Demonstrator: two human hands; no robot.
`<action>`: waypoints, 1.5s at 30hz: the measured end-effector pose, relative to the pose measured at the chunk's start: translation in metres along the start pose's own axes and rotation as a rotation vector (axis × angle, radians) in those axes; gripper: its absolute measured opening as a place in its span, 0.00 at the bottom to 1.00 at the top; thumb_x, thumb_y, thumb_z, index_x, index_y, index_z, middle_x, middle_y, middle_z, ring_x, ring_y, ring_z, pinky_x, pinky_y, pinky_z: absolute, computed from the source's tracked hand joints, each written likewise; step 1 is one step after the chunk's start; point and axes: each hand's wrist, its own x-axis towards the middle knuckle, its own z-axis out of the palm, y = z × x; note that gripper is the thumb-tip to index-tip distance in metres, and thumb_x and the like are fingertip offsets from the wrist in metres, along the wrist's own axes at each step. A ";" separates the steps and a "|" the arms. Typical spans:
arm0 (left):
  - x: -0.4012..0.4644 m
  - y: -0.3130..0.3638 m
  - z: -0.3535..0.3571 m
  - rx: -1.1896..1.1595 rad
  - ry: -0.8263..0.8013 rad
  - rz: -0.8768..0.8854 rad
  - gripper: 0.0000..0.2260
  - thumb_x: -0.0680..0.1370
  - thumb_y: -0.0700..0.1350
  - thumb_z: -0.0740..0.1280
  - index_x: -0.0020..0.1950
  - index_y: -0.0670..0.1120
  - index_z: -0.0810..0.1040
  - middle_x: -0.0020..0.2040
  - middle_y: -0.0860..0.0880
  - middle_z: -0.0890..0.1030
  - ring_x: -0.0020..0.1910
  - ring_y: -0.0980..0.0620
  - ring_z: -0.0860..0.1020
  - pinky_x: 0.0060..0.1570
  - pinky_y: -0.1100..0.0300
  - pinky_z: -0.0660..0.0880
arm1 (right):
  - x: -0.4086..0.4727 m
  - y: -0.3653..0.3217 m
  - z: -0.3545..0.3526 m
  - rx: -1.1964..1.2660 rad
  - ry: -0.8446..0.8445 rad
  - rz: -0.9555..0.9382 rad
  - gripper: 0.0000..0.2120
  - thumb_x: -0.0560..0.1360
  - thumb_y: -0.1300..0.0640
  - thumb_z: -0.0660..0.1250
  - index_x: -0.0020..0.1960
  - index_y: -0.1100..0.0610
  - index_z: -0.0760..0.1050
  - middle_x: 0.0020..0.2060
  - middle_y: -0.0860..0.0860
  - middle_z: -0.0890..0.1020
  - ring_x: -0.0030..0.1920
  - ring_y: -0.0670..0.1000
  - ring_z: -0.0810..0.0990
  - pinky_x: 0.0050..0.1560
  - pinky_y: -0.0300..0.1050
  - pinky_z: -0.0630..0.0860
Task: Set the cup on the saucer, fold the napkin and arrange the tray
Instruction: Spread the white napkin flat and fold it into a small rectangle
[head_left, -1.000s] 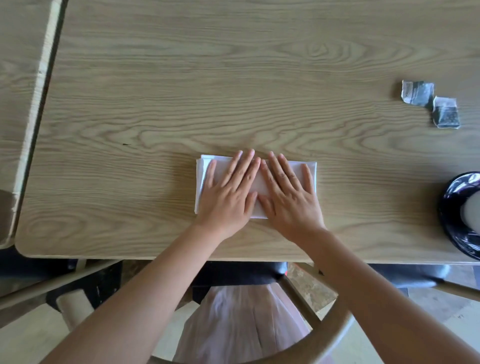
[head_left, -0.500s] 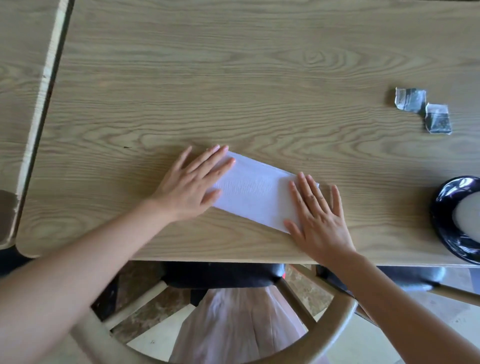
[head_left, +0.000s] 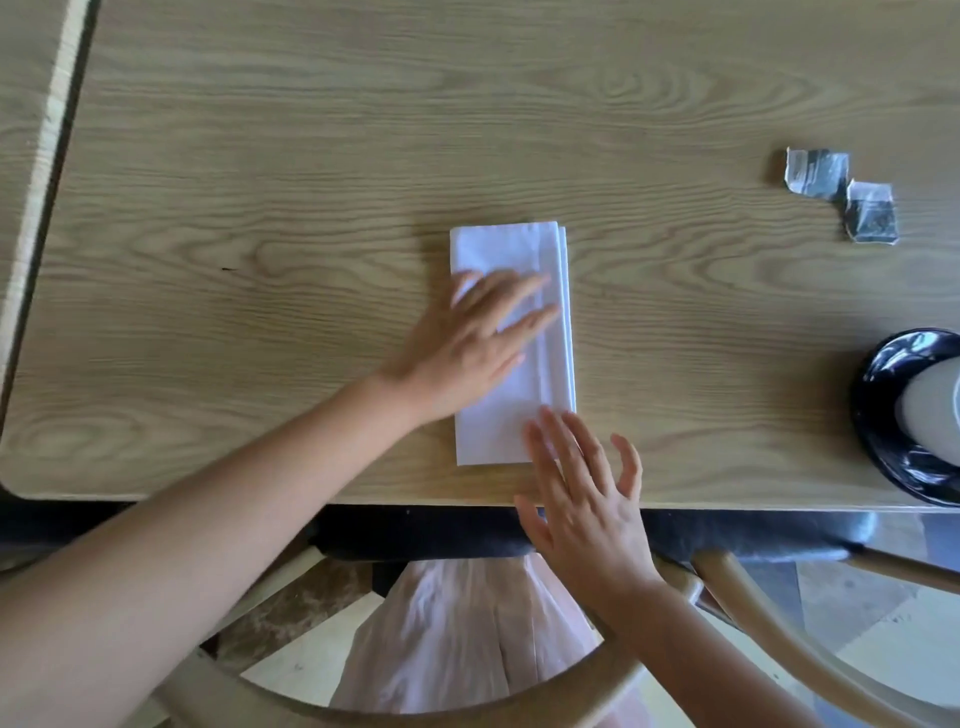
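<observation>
A white napkin (head_left: 506, 249), folded into a long rectangle, lies on the wooden table (head_left: 311, 156) with its long side running away from me. My left hand (head_left: 470, 338) rests flat on its middle, fingers spread. At the napkin's near right corner my right hand (head_left: 582, 493) lies flat, fingertips on the paper and palm over the table edge. At the right edge a black saucer (head_left: 883, 415) carries a pale cup (head_left: 932, 410), both cut off by the frame.
Two small torn foil packets (head_left: 818, 171) (head_left: 872, 212) lie at the far right of the table. A second table (head_left: 26, 130) stands to the left across a narrow gap. A wooden chair back (head_left: 467, 712) curves below the table's near edge.
The napkin has turned from lying sideways, through a slant, to pointing away from me. Both hands slid apart and turned it; the left is now on its middle, the right at its near corner.
</observation>
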 end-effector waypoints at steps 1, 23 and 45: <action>-0.011 0.006 0.002 -0.036 -0.014 0.036 0.17 0.71 0.41 0.66 0.60 0.44 0.77 0.59 0.39 0.78 0.55 0.41 0.78 0.55 0.47 0.73 | 0.000 0.001 0.001 0.008 0.017 -0.015 0.26 0.75 0.48 0.59 0.70 0.58 0.66 0.69 0.53 0.70 0.70 0.51 0.63 0.65 0.59 0.63; -0.097 0.007 -0.003 -0.335 -0.146 -0.020 0.24 0.71 0.38 0.59 0.67 0.40 0.71 0.69 0.45 0.70 0.71 0.48 0.66 0.70 0.47 0.60 | 0.010 0.033 -0.021 0.426 0.328 -0.172 0.06 0.70 0.65 0.70 0.43 0.55 0.83 0.38 0.45 0.84 0.36 0.49 0.77 0.47 0.51 0.65; -0.085 0.023 0.001 -0.221 0.035 -0.171 0.18 0.65 0.29 0.72 0.53 0.40 0.81 0.57 0.45 0.81 0.59 0.49 0.78 0.64 0.51 0.70 | 0.051 0.055 -0.012 0.344 0.215 -0.136 0.16 0.63 0.67 0.74 0.49 0.55 0.82 0.49 0.49 0.84 0.50 0.54 0.80 0.52 0.53 0.69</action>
